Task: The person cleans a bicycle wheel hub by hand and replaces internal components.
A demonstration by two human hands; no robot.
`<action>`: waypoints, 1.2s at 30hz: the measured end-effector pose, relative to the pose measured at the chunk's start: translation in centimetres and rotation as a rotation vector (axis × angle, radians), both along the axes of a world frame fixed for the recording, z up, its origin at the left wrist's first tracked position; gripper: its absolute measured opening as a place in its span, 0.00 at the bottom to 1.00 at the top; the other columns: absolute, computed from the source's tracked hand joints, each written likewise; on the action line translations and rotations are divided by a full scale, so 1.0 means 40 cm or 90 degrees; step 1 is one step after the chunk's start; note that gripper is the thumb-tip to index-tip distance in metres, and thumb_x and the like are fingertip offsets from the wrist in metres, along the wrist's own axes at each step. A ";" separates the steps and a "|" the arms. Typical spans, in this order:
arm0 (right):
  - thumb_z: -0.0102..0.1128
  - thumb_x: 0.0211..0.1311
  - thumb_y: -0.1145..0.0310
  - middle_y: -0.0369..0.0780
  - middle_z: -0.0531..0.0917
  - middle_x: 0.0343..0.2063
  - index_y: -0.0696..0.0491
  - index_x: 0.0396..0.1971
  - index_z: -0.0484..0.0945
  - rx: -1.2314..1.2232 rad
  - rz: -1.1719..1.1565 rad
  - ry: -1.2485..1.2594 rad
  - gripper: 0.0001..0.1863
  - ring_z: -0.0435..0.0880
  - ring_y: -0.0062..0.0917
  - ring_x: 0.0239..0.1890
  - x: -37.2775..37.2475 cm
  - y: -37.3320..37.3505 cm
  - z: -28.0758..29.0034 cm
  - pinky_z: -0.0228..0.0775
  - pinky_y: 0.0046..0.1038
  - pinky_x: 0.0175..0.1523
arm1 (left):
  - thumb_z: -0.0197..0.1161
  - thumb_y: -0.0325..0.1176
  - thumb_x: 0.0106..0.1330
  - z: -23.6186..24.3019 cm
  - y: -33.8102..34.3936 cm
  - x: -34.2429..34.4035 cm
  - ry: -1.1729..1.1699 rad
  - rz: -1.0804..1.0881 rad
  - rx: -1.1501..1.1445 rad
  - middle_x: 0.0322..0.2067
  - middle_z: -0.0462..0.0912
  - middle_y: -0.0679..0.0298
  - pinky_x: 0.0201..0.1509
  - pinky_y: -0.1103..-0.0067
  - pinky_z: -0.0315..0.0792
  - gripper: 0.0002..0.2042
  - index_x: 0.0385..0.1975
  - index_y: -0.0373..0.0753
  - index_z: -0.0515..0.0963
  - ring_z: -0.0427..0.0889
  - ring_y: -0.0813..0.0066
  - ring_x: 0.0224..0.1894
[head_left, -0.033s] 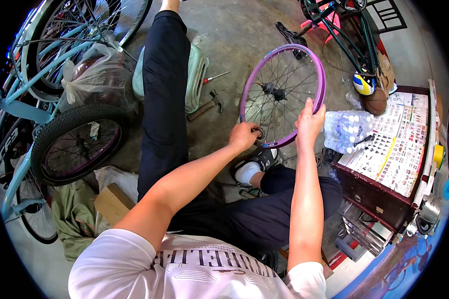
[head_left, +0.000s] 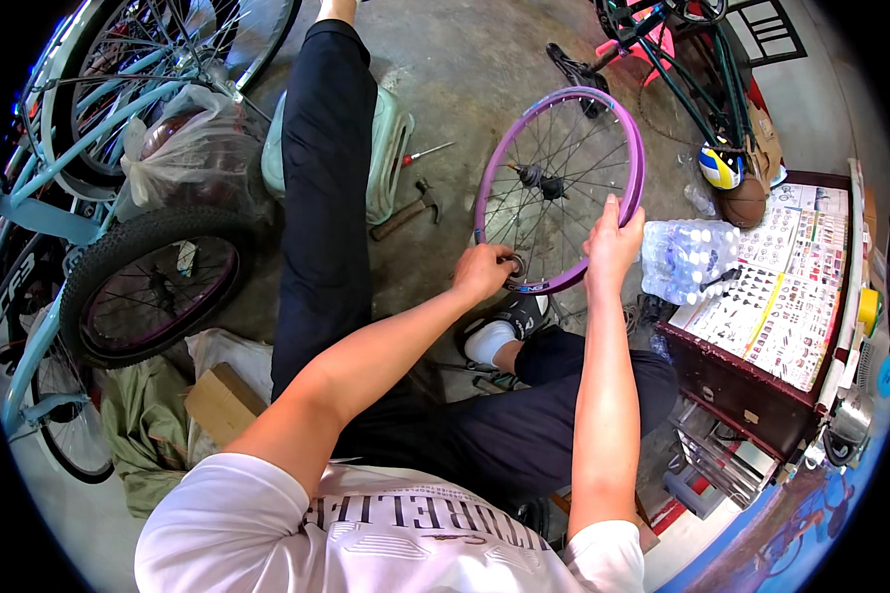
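I hold a purple bicycle wheel rim (head_left: 631,150) with black spokes and a hub (head_left: 544,185) at its centre. My right hand (head_left: 613,245) grips the rim on its right side, thumb pointing up. My left hand (head_left: 487,270) is at the lower left of the rim, fingers curled on a small dark round tool (head_left: 514,268) against it, possibly a spoke wrench. A hammer (head_left: 405,212) and a red-handled screwdriver (head_left: 427,152) lie on the floor to the left of the wheel, beside a pale green stool (head_left: 391,133).
Bicycles (head_left: 49,227), a loose tyred wheel (head_left: 153,222) and a plastic bag (head_left: 193,148) crowd the left. A cardboard box (head_left: 222,403) lies lower left. At right stand bottled water (head_left: 682,262), a paper-covered cabinet (head_left: 791,277), balls (head_left: 740,201) and another bike frame (head_left: 707,89).
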State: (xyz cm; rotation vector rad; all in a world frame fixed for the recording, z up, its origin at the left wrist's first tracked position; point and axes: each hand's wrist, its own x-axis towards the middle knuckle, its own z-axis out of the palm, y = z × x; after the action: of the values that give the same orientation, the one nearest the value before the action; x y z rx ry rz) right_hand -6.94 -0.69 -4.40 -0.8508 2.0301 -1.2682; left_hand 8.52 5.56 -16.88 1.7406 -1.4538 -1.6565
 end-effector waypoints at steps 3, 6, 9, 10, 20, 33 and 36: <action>0.59 0.74 0.63 0.31 0.71 0.17 0.55 0.38 0.72 -0.009 0.007 0.035 0.11 0.65 0.14 0.12 -0.003 0.005 -0.014 0.55 0.24 0.17 | 0.67 0.39 0.62 -0.008 0.014 -0.018 0.028 -0.005 -0.017 0.37 0.89 0.50 0.53 0.66 0.79 0.15 0.48 0.45 0.87 0.88 0.53 0.44; 0.60 0.74 0.62 0.33 0.72 0.19 0.55 0.38 0.72 -0.021 0.005 0.047 0.12 0.66 0.15 0.13 -0.003 0.007 -0.026 0.56 0.26 0.18 | 0.65 0.38 0.63 0.000 0.004 -0.014 0.016 -0.036 -0.030 0.38 0.88 0.50 0.53 0.66 0.79 0.15 0.48 0.46 0.87 0.88 0.54 0.44; 0.60 0.74 0.62 0.33 0.73 0.20 0.56 0.38 0.73 -0.012 -0.005 0.043 0.12 0.67 0.16 0.15 0.006 0.004 -0.020 0.58 0.26 0.20 | 0.64 0.38 0.62 0.011 -0.004 -0.013 -0.014 -0.051 -0.014 0.38 0.88 0.50 0.53 0.65 0.79 0.15 0.48 0.46 0.87 0.87 0.53 0.45; 0.60 0.74 0.62 0.33 0.74 0.20 0.56 0.38 0.73 0.003 -0.011 0.018 0.12 0.68 0.16 0.16 0.012 0.006 -0.007 0.60 0.27 0.22 | 0.64 0.38 0.62 0.014 -0.007 -0.014 -0.017 -0.050 -0.012 0.38 0.88 0.50 0.54 0.64 0.79 0.16 0.48 0.46 0.88 0.87 0.52 0.45; 0.60 0.74 0.62 0.34 0.75 0.22 0.57 0.39 0.74 -0.018 -0.006 0.073 0.12 0.70 0.18 0.19 -0.015 0.012 -0.044 0.62 0.28 0.24 | 0.61 0.39 0.61 0.048 -0.019 -0.024 -0.062 -0.130 -0.033 0.41 0.87 0.46 0.56 0.61 0.77 0.18 0.47 0.40 0.86 0.85 0.46 0.48; 0.60 0.74 0.63 0.33 0.72 0.20 0.55 0.39 0.73 -0.016 -0.020 0.006 0.11 0.66 0.15 0.14 0.005 0.007 -0.011 0.55 0.26 0.17 | 0.71 0.48 0.61 0.063 -0.058 -0.018 -0.069 -0.204 -0.001 0.40 0.88 0.47 0.52 0.64 0.79 0.22 0.43 0.35 0.87 0.88 0.50 0.44; 0.60 0.74 0.63 0.33 0.72 0.20 0.55 0.39 0.72 -0.014 -0.024 0.003 0.11 0.66 0.15 0.14 0.011 0.000 -0.012 0.56 0.27 0.17 | 0.71 0.46 0.61 0.038 -0.071 -0.011 -0.012 -0.166 0.055 0.37 0.89 0.50 0.49 0.67 0.79 0.20 0.44 0.35 0.88 0.89 0.57 0.41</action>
State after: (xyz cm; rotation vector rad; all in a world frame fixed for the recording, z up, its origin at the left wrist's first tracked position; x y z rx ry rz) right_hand -6.50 -0.67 -4.89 -0.8295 2.0477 -1.3120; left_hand 8.09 2.74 -15.36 1.6724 -1.7031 -1.8613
